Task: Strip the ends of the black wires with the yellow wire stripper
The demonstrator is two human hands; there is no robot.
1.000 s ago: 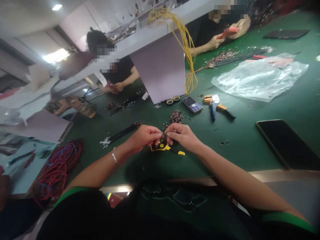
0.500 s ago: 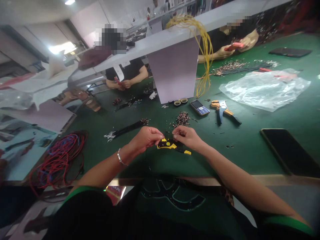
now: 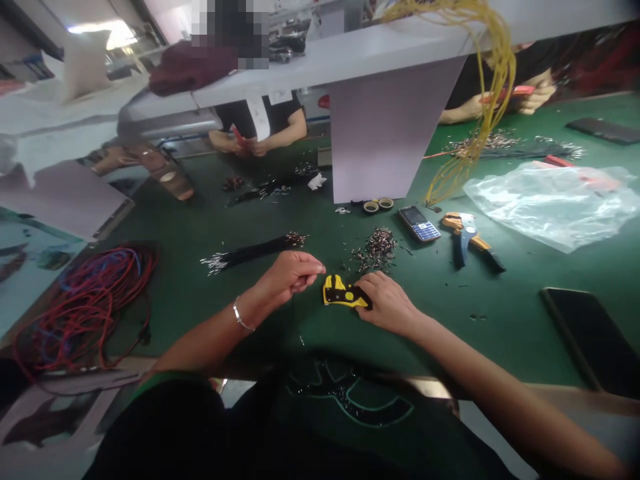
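My left hand [image 3: 295, 275] is closed in a pinch, with a thin black wire [image 3: 325, 271] in it, mostly hidden by the fingers. My right hand [image 3: 387, 300] wraps round the handles of a yellow and black wire stripper [image 3: 343, 291], which lies low over the table. Its jaws face my left fingertips, slightly apart from them. Behind my left hand lies a bundle of black wires [image 3: 255, 251] with bare ends. A heap of short wire scraps [image 3: 377, 250] sits beyond the stripper.
On the green table [image 3: 440, 347] are a keypad phone [image 3: 419, 224], an orange and blue tool [image 3: 467, 237], tape rolls [image 3: 379, 205], a plastic bag [image 3: 550, 200] and a smartphone [image 3: 595, 340]. Red and blue cables [image 3: 95, 307] coil at left. Two co-workers sit opposite, beyond a raised shelf [image 3: 290, 77].
My right hand has moved from the stripper's jaw end onto its handles and closed round them. My left hand keeps its pinch. The view has shifted, so the table things appear displaced.
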